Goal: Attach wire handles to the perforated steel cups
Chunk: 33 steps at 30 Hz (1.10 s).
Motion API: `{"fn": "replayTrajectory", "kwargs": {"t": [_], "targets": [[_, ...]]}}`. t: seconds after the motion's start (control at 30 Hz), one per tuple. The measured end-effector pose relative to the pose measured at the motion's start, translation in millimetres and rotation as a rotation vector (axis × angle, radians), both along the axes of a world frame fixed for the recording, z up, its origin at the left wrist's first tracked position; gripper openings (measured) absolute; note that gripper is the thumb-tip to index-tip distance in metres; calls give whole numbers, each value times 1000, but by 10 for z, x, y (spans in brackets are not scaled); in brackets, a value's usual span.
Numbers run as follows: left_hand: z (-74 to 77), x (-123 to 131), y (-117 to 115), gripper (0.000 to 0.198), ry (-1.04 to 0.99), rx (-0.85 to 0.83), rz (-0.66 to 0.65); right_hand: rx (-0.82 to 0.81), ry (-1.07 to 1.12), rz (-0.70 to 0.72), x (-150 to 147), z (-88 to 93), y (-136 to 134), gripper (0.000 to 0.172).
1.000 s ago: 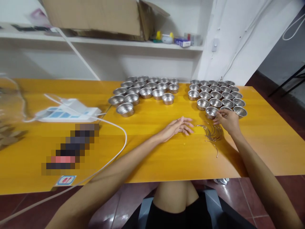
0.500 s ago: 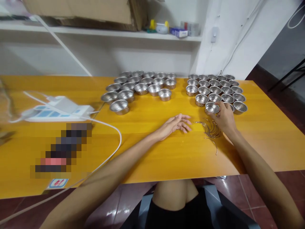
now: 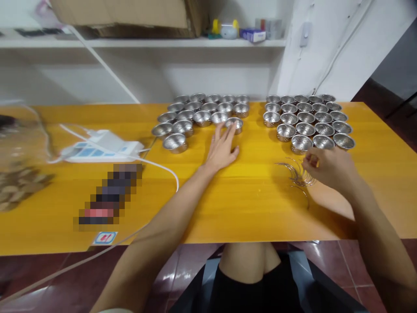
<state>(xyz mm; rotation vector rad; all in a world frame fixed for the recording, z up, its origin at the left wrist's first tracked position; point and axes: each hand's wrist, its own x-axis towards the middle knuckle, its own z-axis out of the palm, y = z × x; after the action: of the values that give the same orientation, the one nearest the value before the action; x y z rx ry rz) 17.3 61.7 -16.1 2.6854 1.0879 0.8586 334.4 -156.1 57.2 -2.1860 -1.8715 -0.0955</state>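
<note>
My left hand [image 3: 221, 150] reaches forward with its fingers spread. Its fingertips touch or hover at the rim of a small perforated metal cup [image 3: 235, 125], the front right one of the left group. My right hand [image 3: 330, 167] is curled, thumb and fingers together, just above a loose pile of thin curved metal wires [image 3: 295, 174]. Whether a wire is between those fingertips cannot be seen. Just behind the right hand stand perforated metal cups in rows, the nearest being a front cup [image 3: 301, 143]. A single curved wire [image 3: 304, 195] lies apart in front of the pile.
A white power strip [image 3: 104, 150] with cables lies on the left of the yellow table [image 3: 247, 208]. In front of it is a pixelated dark object [image 3: 107, 195]. Brown pieces in clear plastic [image 3: 19, 187] sit far left. A shelf [image 3: 156, 43] holds a cardboard box [image 3: 130, 17].
My left hand has moved forward from the table's middle to the left group's cup. My right hand has drawn back from the front right cups to above the wires. The view has shifted slightly.
</note>
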Motion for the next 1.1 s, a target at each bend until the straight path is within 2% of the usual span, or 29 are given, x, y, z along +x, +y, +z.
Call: {"fn": "replayTrajectory", "kwargs": {"t": [0.13,0.23,0.33,0.43,0.53,0.6,0.67,0.77,0.83,0.93,1.0,1.1], "targets": [[-13,36,-37,90,-14,-4,-26,-370,189,137,160,76,-202,33],[2,28,-60,78,-67,-23,-85,-460,186,325,15,43,-233,25],[22,30,-108,59,-125,-51,-128,-376,5,424,-225,-54,-213,31],[40,71,-204,44,-194,-73,-188,-308,-116,417,-371,-145,-204,40],[58,126,-316,40,-183,-76,-289,-290,-120,414,-389,-162,-201,44],[66,150,-372,44,-152,-79,-339,-290,-24,434,-368,-128,-179,40],[67,160,-406,59,-165,-115,-354,-261,156,444,-348,-82,-130,33],[59,165,-432,86,-217,-291,-342,-107,476,425,-341,-60,-16,21],[51,172,-456,97,-245,-448,-348,20,635,384,-351,-101,68,18],[44,200,-544,105,-300,-633,-459,108,813,310,-380,-215,162,19],[49,231,-647,105,-330,-702,-551,116,914,277,-406,-287,191,23],[73,280,-837,101,-379,-769,-624,132,1020,259,-460,-342,185,29]]}}
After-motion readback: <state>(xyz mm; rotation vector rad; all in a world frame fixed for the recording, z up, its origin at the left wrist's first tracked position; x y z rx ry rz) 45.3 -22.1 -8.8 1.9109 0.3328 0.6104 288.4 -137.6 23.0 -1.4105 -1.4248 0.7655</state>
